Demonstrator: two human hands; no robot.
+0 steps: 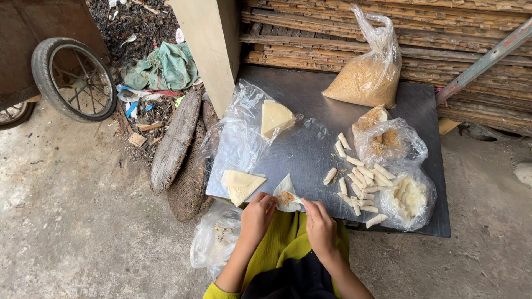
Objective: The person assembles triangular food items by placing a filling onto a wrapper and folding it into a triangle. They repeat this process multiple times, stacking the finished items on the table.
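At the near edge of the dark metal table, left hand and right hand pinch a thin white filled wrapper, fingers clamped on it. Many finished white rolls lie right; stacked triangular wrappers remain unrolled.

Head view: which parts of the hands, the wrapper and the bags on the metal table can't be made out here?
- Left hand and right hand: seen from the back, so fingertips and grip are hidden.
- Wrapper: near edge covered by the fingers; brown filling too small to identify.
- Lower clear bag: crinkled, glaring plastic blurs the pale contents.
- Bag below the table's edge: partly hidden by the left forearm and the metal table.
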